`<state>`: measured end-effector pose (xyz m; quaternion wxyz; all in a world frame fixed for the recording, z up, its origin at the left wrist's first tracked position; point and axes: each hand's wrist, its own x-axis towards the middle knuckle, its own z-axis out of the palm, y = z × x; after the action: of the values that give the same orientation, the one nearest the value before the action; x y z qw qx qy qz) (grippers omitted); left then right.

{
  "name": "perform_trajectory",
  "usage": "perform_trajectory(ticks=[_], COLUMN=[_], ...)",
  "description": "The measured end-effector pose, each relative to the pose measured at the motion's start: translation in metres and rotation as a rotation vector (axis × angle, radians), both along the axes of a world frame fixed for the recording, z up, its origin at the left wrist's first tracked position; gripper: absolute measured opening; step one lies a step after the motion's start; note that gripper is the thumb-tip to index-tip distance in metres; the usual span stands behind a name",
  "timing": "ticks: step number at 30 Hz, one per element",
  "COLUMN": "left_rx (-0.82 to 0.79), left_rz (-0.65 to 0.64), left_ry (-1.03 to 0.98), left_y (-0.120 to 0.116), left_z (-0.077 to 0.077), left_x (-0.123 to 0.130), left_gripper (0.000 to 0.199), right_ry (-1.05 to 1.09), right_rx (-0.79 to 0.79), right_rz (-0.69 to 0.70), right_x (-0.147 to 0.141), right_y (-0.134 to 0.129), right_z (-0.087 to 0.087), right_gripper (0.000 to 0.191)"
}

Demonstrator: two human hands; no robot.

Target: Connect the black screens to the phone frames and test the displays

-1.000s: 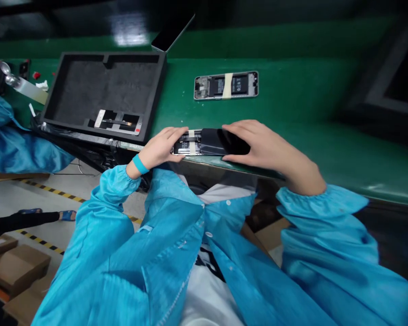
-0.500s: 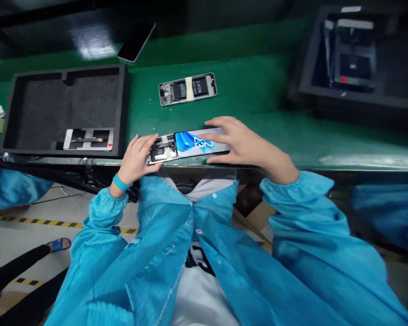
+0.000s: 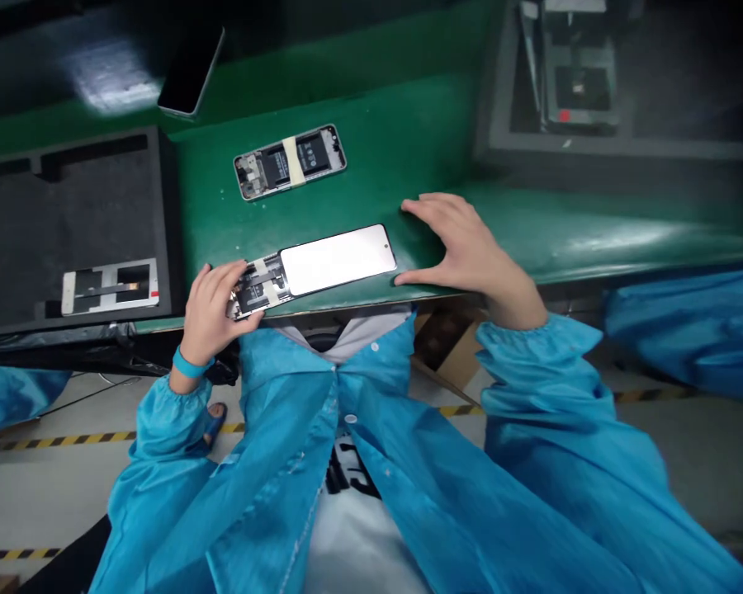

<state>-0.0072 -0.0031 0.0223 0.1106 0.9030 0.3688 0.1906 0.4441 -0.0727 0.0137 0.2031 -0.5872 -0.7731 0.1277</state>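
Two grips work at the near edge of the green desk (image 3: 377, 148). The left grip (image 3: 210, 309), with a teal band at its wrist, is clenched on the lower end of an opened smartphone (image 3: 257, 285), its fingers curled over the taped inner frame. The phone's bright white screen (image 3: 338, 260) lies flat, running from that frame toward the right grip (image 3: 464, 247). That grip is released and spread wide, with fingers and thumb on the desk just beside the screen's far end.

Beyond the left grip, a second opened phone frame (image 3: 290, 162) with pale tape across it lies well apart. Left of that grip, a black foam tray (image 3: 68, 214) holds a white-edged phone part (image 3: 110, 286). Farther off lies a black phone (image 3: 190, 70). Up and right of the right grip sits a dark tray (image 3: 563, 140).
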Motion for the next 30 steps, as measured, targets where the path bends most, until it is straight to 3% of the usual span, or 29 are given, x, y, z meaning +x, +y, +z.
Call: perform_trajectory(ticks=[11, 17, 25, 30], left_rx=[0.016, 0.014, 0.001, 0.020], left_rz=[0.000, -0.001, 0.008, 0.013], left_ry=[0.038, 0.028, 0.014, 0.020], left_y=[-0.001, -0.001, -0.002, -0.001], left_z=[0.006, 0.006, 0.004, 0.004], left_x=[-0.001, -0.001, 0.000, -0.001], left_gripper=[0.072, 0.073, 0.072, 0.070], right_ry=[0.003, -0.003, 0.014, -0.009], right_rx=[-0.011, -0.106, 0.048, 0.111], right_rz=[0.006, -0.019, 0.026, 0.049], right_x=[-0.002, -0.005, -0.007, -0.002], right_y=[-0.002, -0.003, -0.006, -0.005], right_z=[0.006, 0.012, 0.010, 0.001], right_gripper=[0.111, 0.105, 0.098, 0.105])
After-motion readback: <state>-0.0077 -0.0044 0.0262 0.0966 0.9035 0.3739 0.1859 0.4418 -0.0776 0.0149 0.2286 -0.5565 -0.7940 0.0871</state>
